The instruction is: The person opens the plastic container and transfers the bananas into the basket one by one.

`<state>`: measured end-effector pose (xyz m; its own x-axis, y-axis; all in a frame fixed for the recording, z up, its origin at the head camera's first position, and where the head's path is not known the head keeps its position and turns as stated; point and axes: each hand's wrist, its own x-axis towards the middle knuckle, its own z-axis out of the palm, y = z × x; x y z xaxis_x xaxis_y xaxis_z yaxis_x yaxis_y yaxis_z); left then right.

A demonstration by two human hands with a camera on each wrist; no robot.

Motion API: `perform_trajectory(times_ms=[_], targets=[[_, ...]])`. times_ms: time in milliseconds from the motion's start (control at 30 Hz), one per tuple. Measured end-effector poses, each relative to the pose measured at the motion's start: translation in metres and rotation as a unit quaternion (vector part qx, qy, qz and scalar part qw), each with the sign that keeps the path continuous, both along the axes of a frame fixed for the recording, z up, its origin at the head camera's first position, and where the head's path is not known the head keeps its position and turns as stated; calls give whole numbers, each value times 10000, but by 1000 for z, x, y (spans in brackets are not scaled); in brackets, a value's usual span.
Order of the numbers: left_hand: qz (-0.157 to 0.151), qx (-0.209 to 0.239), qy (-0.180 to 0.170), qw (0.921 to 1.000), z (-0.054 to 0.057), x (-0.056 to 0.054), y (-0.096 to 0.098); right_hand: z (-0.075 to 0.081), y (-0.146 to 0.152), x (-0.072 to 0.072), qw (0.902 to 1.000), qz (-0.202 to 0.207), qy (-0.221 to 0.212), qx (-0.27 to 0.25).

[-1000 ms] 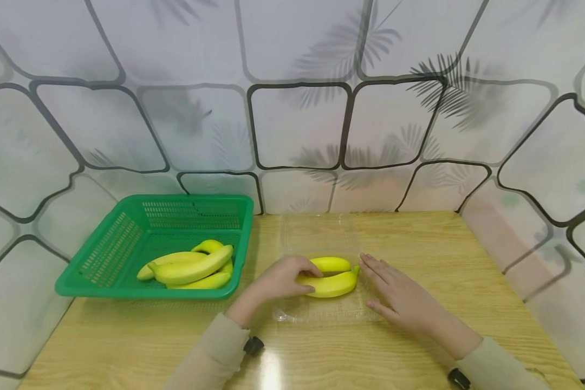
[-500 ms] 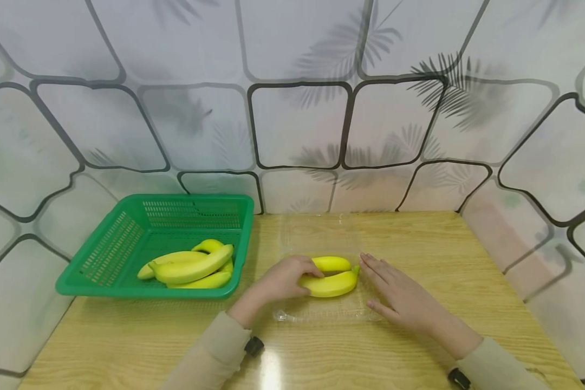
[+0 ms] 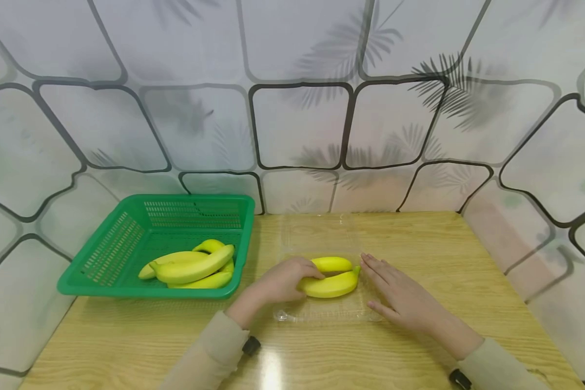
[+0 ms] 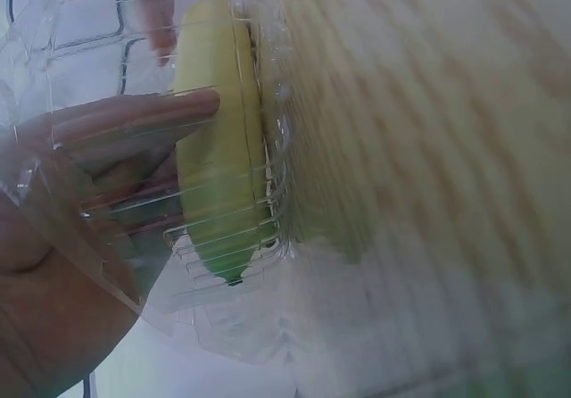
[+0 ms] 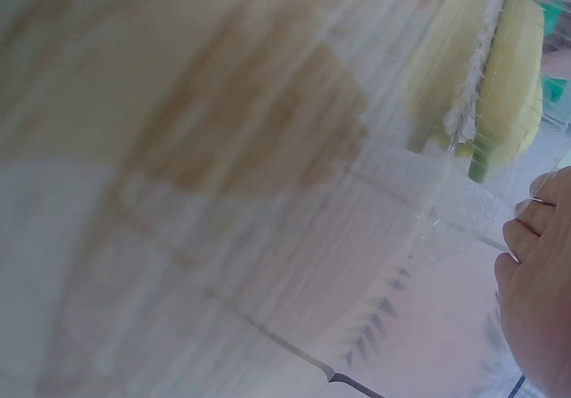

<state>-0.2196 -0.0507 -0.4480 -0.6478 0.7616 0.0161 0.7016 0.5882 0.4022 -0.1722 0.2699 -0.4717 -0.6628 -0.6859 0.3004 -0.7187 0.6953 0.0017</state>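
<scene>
Two yellow bananas lie side by side in a clear plastic clamshell box point(image 3: 322, 313). My left hand point(image 3: 288, 279) reaches into the box and holds the left end of the near banana point(image 3: 332, 286). In the left wrist view, the thumb lies on that banana's near side point(image 4: 219, 139), and other fingers pass behind it. The far banana point(image 3: 333, 264) lies just beyond, its left end hidden by the fingers. My right hand point(image 3: 403, 295) rests with straight fingers along the box's right side, fingertips near the banana stem. The right wrist view shows its fingers beside the clear wall.
A green plastic basket point(image 3: 143, 291) stands on the left with several bananas point(image 3: 195, 268) piled in its right part. The box's clear lid point(image 3: 317, 230) lies folded back toward the wall. All stands on a wooden table point(image 3: 419, 238) against a patterned wall point(image 3: 299, 127).
My left thumb has slid back slightly toward the banana's left end. The bananas, the box and my right hand stay in place.
</scene>
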Motion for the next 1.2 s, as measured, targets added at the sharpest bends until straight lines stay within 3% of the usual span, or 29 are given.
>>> perform_trajectory(times_ms=[467,667,900,1200], targets=[[69,24,138,9999,-3,1,0,1,0,1,10000,-1,-68,-12],[169,-19,-84,9998,0,4,-1,1,0,1,10000,-12,-17,13],[43,131,-252,9996,1,3,-4,-1,2,1,10000,24,34,2],[-4,234,-265,9994,-2,1,-6,0,2,1,10000,37,13,-6]])
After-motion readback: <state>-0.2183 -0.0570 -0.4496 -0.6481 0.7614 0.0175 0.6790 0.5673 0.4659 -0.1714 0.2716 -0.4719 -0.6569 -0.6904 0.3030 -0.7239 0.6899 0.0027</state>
